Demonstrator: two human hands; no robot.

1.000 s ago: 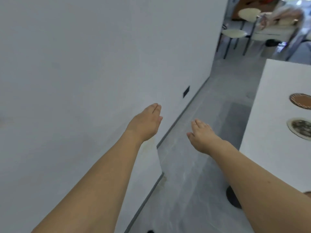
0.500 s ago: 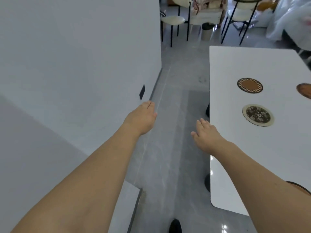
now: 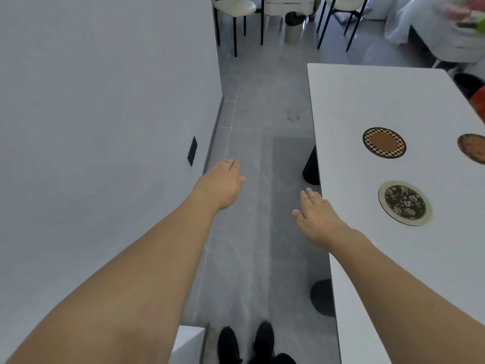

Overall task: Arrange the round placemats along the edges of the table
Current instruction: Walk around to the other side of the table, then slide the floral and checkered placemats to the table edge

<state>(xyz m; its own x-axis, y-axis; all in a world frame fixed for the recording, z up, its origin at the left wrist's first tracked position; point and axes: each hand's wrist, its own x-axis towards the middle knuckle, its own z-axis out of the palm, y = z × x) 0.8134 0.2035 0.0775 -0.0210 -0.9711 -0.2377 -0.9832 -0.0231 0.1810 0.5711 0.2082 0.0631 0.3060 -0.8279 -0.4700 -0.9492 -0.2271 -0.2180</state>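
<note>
A white table (image 3: pixel 367 95) fills the right side. Three round placemats lie on it: a checker-rimmed brown placemat (image 3: pixel 384 142), a dark floral placemat with a pale rim (image 3: pixel 405 203), and a brown placemat (image 3: pixel 472 148) cut off by the right edge. My right hand (image 3: pixel 316 216) hovers flat at the table's left edge, fingers extended and holding nothing, left of the floral placemat. My left hand (image 3: pixel 221 183) is held out over the grey floor, fingers together and empty.
A grey wall (image 3: pixel 105 114) with a black socket (image 3: pixel 192 154) runs along the left. Black table legs (image 3: pixel 311 166) stand under the table edge. Chairs (image 3: pixel 235 11) and a bin (image 3: pixel 293 26) stand at the far end. My black shoes (image 3: pixel 246 342) are on the floor below.
The view has swung right, bringing the table and placemats further into view. Both hands stay empty; my right hand now reaches the table's left edge.
</note>
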